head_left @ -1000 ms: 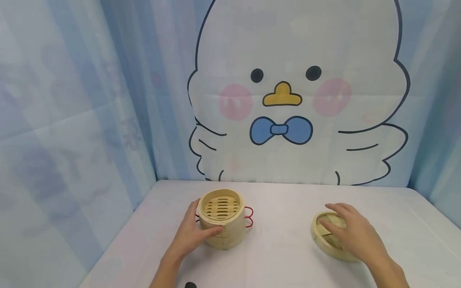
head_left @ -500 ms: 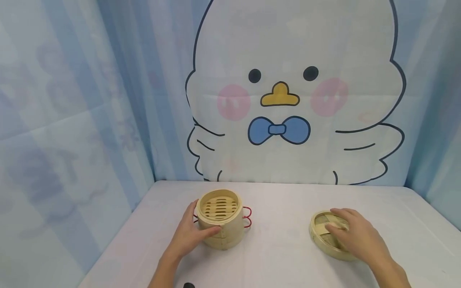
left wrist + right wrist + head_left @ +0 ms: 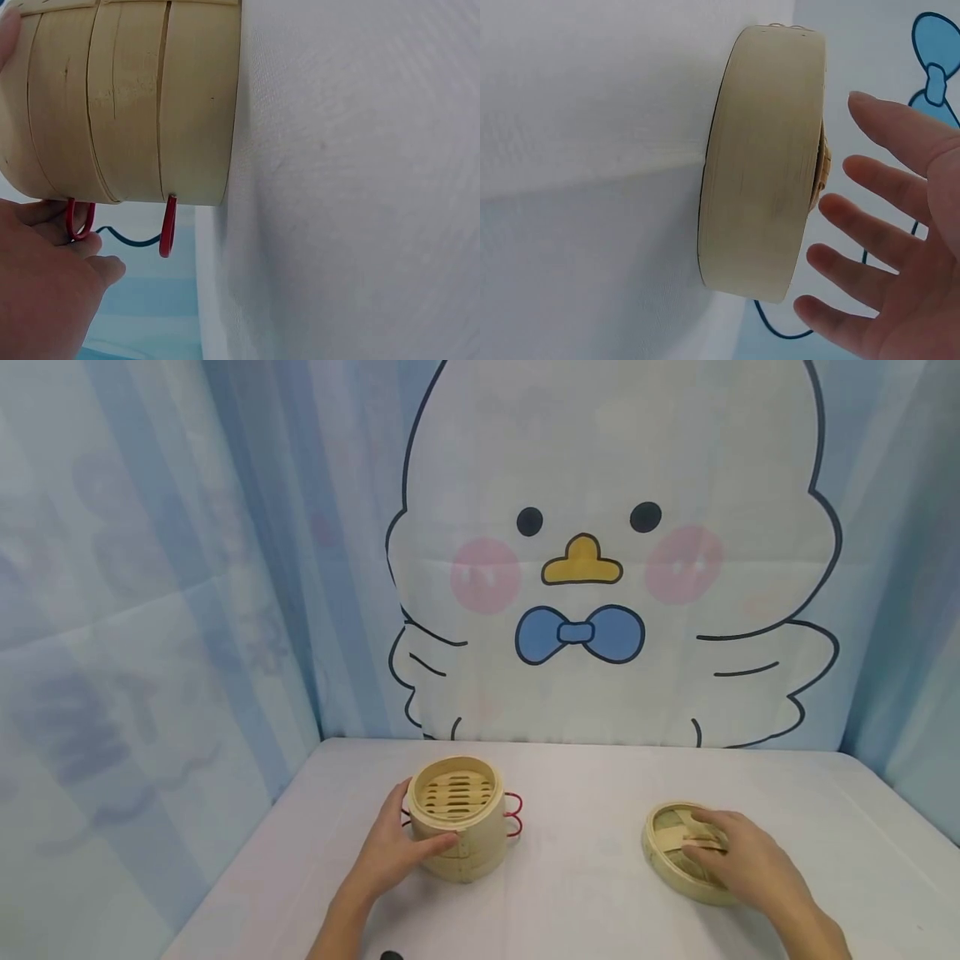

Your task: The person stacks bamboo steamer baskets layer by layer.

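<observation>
A stacked bamboo steamer (image 3: 463,850) with a slatted top tier stands on the table left of centre. Around its left side my left hand (image 3: 396,842) holds it, thumb across the front and fingers behind. In the left wrist view those fingers lie beside a red handle (image 3: 80,225) on the steamer's wall. Farther right, a round woven bamboo lid (image 3: 675,839) lies flat on the table. Above the lid hovers my right hand (image 3: 750,857); the right wrist view shows its fingers (image 3: 870,225) spread and apart from the lid, with nothing held. That hand partly covers the lid in the head view.
A white cloth covers the table (image 3: 577,860), which lies between the steamer and the lid too. A small black object (image 3: 391,955) shows at the near edge. Behind hangs a curtain (image 3: 480,677) with a cartoon bird, and another curtain runs along the left.
My right hand has shifted slightly right and lower over the lid, uncovering more of its woven top. The left hand stays on the steamer, and the head view has drifted slightly.
</observation>
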The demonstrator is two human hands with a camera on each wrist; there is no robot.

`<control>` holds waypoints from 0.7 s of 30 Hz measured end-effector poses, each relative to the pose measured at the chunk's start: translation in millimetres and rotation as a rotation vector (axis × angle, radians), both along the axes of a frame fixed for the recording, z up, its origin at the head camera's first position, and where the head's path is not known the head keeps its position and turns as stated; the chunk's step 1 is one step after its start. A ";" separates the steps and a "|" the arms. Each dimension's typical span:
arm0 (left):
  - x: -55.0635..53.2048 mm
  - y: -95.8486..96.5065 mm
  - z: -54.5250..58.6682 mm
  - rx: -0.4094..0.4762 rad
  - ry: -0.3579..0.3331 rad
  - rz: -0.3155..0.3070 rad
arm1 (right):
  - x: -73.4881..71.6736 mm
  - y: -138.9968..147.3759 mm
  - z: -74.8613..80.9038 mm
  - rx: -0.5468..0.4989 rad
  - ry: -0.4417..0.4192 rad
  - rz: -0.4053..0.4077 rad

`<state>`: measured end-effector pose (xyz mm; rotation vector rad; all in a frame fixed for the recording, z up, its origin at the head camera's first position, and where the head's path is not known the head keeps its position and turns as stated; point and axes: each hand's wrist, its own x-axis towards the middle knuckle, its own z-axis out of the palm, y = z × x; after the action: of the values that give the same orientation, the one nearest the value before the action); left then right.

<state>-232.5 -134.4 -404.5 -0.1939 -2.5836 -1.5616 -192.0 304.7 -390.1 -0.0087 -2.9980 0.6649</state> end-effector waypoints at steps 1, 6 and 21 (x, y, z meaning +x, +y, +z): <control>-0.1 -0.2 -0.4 0.002 0.004 -0.002 | -0.3 0.5 -1.1 0.001 0.001 0.003; 0.1 -1.2 -1.4 0.001 0.014 -0.007 | -1.3 4.3 -6.4 0.004 -0.004 0.011; 0.2 -0.9 -0.4 -0.008 0.020 -0.009 | -2.5 7.8 -9.4 -0.016 0.006 -0.005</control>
<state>-232.3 -135.3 -404.9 -0.2208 -2.5777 -1.5435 -194.5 312.5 -399.5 -0.0150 -2.9862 0.6868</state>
